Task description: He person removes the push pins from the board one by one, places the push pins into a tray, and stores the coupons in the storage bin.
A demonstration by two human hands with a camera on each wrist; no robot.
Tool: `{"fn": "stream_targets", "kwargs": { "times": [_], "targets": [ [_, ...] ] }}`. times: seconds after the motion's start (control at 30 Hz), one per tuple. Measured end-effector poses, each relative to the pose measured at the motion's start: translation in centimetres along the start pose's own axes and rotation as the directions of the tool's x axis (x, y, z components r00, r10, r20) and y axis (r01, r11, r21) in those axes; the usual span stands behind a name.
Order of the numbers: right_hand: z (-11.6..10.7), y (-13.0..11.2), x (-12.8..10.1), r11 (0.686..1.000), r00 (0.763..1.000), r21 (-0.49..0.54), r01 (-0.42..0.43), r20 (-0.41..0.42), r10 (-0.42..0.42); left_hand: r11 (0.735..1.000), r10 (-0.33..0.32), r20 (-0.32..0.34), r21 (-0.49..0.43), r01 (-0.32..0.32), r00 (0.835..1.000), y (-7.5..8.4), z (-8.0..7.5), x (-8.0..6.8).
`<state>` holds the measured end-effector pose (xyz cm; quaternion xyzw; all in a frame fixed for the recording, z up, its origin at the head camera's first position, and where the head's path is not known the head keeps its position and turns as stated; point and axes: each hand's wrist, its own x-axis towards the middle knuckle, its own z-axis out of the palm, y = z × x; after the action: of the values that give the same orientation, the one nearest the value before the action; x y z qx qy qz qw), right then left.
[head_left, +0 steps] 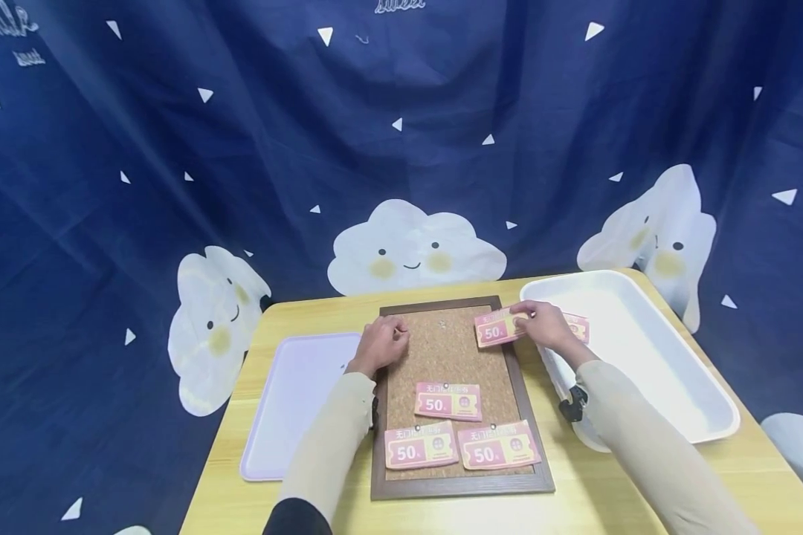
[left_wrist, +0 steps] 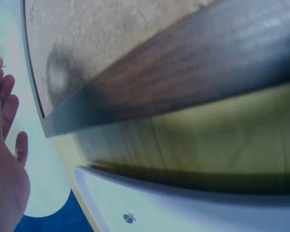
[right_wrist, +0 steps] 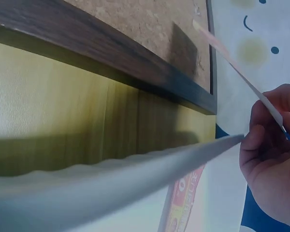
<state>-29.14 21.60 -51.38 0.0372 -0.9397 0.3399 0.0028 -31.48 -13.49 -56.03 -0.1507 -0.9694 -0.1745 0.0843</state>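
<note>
My right hand (head_left: 542,325) pinches a pink "50" coupon (head_left: 491,332) over the upper right corner of the framed cork board (head_left: 435,349). In the right wrist view, the coupon (right_wrist: 241,75) is seen edge-on, tilted above the cork. Above the board's upper left side is my left hand (head_left: 383,342), fingers bent. A thin pin (left_wrist: 4,66) sticks out from its fingertips in the left wrist view. Three similar coupons are fixed by pins on the lower board: one coupon (head_left: 448,402) above, a left coupon (head_left: 420,446) and a right coupon (head_left: 500,446) below.
To the right stands a deep white tray (head_left: 723,416), with another pink coupon (head_left: 578,327) at its left end. A shallow lavender tray (head_left: 268,446) lies left of the board, holding a small pin (left_wrist: 129,218). Behind the wooden table (head_left: 227,475) hangs a blue curtain (head_left: 401,163).
</note>
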Motion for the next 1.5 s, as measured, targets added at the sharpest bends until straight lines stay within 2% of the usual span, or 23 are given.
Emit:
{"fn": "stream_targets", "kwargs": {
  "times": [0.43,0.7,0.87,1.17,1.5],
  "targets": [
    [-0.8,1.2,0.0,1.000,0.999,0.000,-0.002,-0.037,0.002,1.000,0.018,-0.068,-0.010,-0.018,0.998,-0.8,-1.2,-0.5],
    [-1.1,2.1,-0.2,0.999,0.998,0.031,-0.014,-0.066,0.016,0.999,-0.028,-0.027,0.022,0.029,0.999,-2.2,-1.5,-0.7],
    [-1.6,2.7,-0.4,0.999,0.996,0.040,-0.027,-0.088,0.031,0.999,-0.023,-0.035,0.030,0.024,0.999,-3.4,-1.6,-1.2],
    [-2.5,3.9,-0.5,0.997,0.991,0.047,-0.062,-0.117,0.067,0.995,-0.091,-0.019,0.030,0.092,0.996,-5.3,-1.6,-2.0],
    [-3.2,4.9,-0.8,0.987,0.985,0.113,-0.111,-0.123,0.125,0.991,-0.124,-0.021,0.047,0.125,0.992,-6.5,-1.8,-2.7]
  ]
}}
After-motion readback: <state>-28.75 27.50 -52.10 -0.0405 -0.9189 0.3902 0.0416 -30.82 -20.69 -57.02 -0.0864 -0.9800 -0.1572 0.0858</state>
